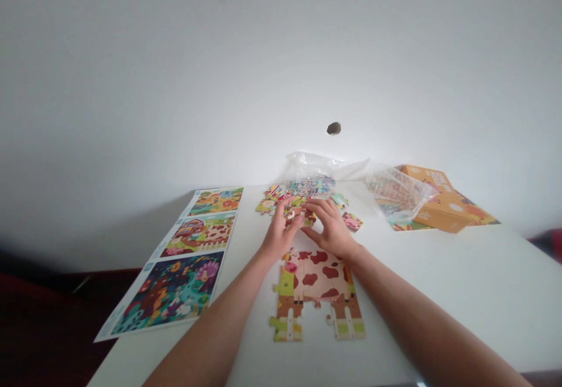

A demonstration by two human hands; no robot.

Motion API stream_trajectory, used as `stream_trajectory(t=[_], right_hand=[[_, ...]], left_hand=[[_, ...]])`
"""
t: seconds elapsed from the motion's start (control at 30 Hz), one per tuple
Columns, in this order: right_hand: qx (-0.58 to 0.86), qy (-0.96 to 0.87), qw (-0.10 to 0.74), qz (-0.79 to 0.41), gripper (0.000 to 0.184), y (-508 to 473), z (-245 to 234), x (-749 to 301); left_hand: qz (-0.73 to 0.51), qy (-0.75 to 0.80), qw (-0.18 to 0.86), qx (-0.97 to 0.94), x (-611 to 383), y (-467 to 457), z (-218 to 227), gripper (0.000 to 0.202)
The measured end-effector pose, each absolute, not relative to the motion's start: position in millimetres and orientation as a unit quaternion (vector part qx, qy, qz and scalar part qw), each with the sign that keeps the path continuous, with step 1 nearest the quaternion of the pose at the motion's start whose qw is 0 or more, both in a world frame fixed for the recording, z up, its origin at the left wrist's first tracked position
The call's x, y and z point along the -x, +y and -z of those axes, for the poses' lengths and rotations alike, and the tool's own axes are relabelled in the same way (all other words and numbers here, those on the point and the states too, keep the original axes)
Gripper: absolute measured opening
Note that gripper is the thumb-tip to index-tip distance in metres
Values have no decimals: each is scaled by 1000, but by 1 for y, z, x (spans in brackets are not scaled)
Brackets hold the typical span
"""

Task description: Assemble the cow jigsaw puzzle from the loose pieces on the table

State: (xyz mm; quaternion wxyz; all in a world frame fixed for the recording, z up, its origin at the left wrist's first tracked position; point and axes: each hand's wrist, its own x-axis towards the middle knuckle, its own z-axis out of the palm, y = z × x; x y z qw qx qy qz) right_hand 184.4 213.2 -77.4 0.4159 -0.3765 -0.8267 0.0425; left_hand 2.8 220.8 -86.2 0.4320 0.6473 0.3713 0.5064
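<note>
Head view: beyond the cow jigsaw (pixel 316 293), our left hand (pixel 281 233) and right hand (pixel 329 229) cup narrowly over loose pieces (pixel 267 204), any hold unclear, one piece wanting choosing next.

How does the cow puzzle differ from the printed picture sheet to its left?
The cow puzzle is made of interlocking pieces, while the picture sheet is one solid sheet. The cow puzzle has an irregular, cow-shaped outline; the picture sheet is a long rectangle. The cow puzzle shows one animal; the picture sheet shows three separate scenes in a column. Both lie flat on the white table and use bright cartoon colours.
</note>
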Motion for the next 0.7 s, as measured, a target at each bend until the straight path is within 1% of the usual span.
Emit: stream_trajectory(t=[0.07,0.17,0.23,0.37,0.47,0.57,0.7], right_hand=[[383,-821,422,-40,46,215,80,-185],[390,-814,429,-34,46,217,83,-186],[395,-810,433,-29,46,218,85,-187],[400,-802,443,-20,46,219,87,-188],[403,-799,446,-17,46,219,87,-188],[402,-800,445,-16,46,220,87,-189],[400,-806,437,-14,46,221,86,-191]], left_hand=[[-503,376,421,-655,-2,220,85,49],[-493,377,422,-661,1,222,83,36],[-491,377,424,-661,2,222,82,32],[-482,367,425,-672,6,222,80,36],[-468,342,410,-704,11,222,81,45],[-455,332,349,-749,18,226,84,54],[-443,355,224,-792,24,230,85,51]])
